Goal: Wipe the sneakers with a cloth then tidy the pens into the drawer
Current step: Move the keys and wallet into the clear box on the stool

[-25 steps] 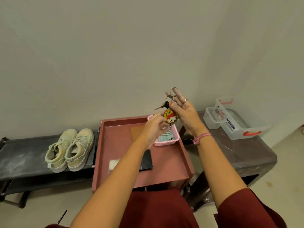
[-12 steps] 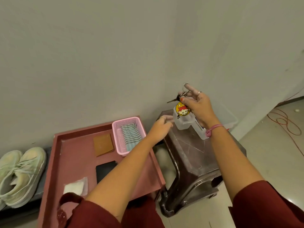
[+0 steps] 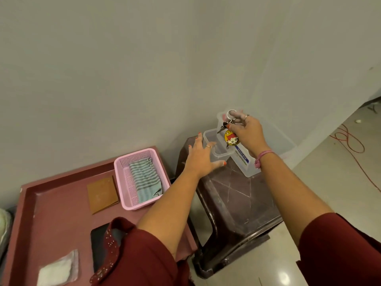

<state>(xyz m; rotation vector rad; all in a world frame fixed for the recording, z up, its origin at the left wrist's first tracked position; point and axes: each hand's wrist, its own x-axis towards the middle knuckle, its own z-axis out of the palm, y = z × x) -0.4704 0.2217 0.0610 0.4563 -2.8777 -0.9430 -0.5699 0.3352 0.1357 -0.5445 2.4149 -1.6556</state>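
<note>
My right hand point(image 3: 248, 133) pinches a bunch of keys with a yellow cartoon keychain point(image 3: 231, 138), held above a small clear plastic box point(image 3: 216, 150) on a dark brown stool point(image 3: 233, 195). With fingers spread, my left hand point(image 3: 201, 156) rests against the near side of that box. A striped cloth point(image 3: 145, 178) lies in a pink basket point(image 3: 125, 182) on the red tray table point(image 3: 55, 219). Only a sliver of a sneaker point(image 3: 4, 226) shows at the left edge. No pens or drawer are in view.
A brown wallet point(image 3: 102, 194), a black flat item point(image 3: 99, 240) and a white pad point(image 3: 56, 271) lie on the red table. A larger clear box with its lid point(image 3: 242, 159) stands behind the small one. A red cable point(image 3: 348, 141) trails on the floor at right.
The view swung right from the sneakers to the stool. My right hand carried the keys over the small clear box, and my left hand left the keychain and reached to the box.
</note>
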